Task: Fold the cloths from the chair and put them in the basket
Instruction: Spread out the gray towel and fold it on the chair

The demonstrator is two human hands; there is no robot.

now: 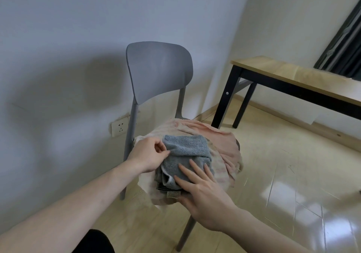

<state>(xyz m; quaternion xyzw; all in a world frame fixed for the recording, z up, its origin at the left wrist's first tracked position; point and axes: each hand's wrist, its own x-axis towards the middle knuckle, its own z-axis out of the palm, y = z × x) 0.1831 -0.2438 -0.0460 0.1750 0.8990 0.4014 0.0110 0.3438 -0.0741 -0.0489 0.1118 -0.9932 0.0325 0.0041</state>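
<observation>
A person folds a grey towel (186,155) atop a pink cloth (220,137) draped over the seat of a grey chair (158,71). The left hand (148,154) pinches the towel's folded edge between thumb and fingers, while the right hand (203,190) presses flat on it, fingers spread wide. A wooden table (293,79) stands near the chair.

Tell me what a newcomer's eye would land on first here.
First, the two bare hands at the centre: the left hand pinches an edge of a grey towel, while the right hand presses flat on it. Next, the grey chair against the wall, its seat heaped with pink cloths under the towel. To the right stands a wooden table with black legs.
</observation>
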